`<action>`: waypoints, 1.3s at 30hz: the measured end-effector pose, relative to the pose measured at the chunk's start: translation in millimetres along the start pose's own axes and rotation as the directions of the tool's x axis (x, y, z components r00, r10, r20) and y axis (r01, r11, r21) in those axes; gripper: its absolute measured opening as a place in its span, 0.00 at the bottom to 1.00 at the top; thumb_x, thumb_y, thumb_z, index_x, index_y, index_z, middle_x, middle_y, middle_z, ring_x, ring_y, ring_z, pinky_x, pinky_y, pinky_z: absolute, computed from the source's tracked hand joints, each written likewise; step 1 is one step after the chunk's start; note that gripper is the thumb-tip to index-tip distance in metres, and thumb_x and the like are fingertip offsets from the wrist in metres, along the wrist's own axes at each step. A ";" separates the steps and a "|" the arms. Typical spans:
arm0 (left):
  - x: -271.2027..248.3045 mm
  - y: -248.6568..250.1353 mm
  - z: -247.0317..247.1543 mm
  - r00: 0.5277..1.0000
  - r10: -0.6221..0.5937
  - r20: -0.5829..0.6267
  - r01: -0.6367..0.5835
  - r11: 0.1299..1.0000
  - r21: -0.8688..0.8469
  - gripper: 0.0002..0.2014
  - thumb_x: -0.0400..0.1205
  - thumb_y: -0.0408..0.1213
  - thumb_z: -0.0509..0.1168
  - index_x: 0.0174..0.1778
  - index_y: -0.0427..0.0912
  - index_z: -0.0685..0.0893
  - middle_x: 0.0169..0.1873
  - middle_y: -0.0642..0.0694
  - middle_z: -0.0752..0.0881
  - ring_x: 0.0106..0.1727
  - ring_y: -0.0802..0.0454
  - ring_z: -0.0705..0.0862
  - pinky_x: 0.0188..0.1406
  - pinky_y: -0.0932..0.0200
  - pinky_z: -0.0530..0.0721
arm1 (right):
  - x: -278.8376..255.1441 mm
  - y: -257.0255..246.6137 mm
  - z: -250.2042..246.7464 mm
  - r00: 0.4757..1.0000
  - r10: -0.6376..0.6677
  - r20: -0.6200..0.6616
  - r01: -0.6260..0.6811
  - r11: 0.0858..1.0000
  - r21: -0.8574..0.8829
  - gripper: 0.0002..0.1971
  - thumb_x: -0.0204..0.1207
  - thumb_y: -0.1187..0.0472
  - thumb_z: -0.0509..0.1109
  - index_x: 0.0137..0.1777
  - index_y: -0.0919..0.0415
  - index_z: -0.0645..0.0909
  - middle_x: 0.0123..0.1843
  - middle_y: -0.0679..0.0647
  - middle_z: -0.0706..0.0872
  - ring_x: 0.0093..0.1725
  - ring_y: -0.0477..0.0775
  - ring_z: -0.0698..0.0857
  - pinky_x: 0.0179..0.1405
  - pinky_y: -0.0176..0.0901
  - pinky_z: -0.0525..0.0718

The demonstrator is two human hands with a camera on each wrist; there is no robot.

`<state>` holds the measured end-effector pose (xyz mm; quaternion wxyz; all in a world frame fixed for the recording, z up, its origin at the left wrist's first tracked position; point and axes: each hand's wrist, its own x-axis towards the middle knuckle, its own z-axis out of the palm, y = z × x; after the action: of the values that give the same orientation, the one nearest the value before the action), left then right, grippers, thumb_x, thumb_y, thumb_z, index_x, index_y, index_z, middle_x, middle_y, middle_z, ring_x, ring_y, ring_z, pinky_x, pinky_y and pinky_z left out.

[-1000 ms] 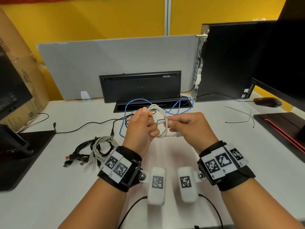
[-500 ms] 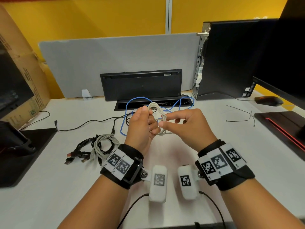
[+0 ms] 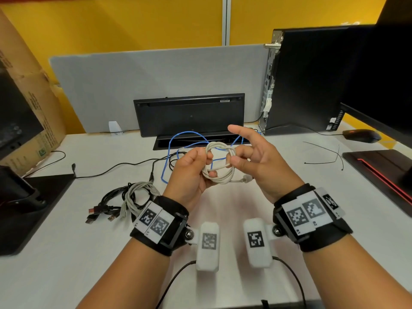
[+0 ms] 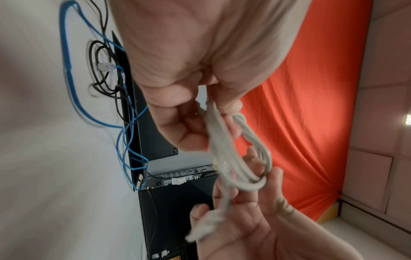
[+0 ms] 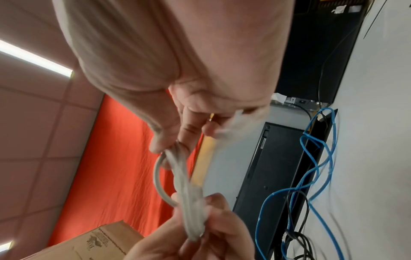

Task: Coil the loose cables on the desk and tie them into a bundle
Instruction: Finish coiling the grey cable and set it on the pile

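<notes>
A white cable point(image 3: 219, 163) is wound into a small coil and held above the desk between both hands. My left hand point(image 3: 206, 163) grips the coil's left side with curled fingers. My right hand point(image 3: 234, 156) pinches the coil's right side between thumb and a finger, with the index finger raised. The cable's plug end point(image 3: 246, 179) sticks out low on the right. In the left wrist view the coil point(image 4: 242, 154) hangs from my left fingers. The right wrist view shows the coil point(image 5: 184, 184) blurred between both hands. A loose blue cable point(image 3: 169, 148) lies on the desk behind.
A bundle of black and grey USB cables point(image 3: 129, 197) lies on the desk at the left. Thin black ties point(image 3: 323, 152) lie at the right, near a mouse point(image 3: 361, 135). A keyboard point(image 3: 189, 114) leans at the back, with a computer case point(image 3: 307, 81) beside it. Monitor stands flank both sides.
The coil has opened wider and turned flat toward the head camera. My right index finger has lifted off, and the plug end now sticks out below the right hand.
</notes>
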<state>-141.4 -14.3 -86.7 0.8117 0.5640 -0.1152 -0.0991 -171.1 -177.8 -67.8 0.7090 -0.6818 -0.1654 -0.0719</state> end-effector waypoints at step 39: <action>6.3 -2.3 -9.0 0.940 0.186 -0.285 -0.096 0.948 0.303 0.08 0.84 0.25 0.63 0.45 0.23 0.84 0.33 0.36 0.88 0.30 0.49 0.88 0.32 0.61 0.89 | 1.8 -3.2 -7.9 0.961 -0.042 -0.275 -0.151 0.752 -0.642 0.08 0.65 0.69 0.76 0.37 0.54 0.90 0.27 0.42 0.84 0.23 0.35 0.78 0.24 0.23 0.73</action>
<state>-132.9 -9.0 -91.4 0.7352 0.6734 -0.0401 0.0673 -169.4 -185.6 -64.3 0.4417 -0.8751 -0.0105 -0.1974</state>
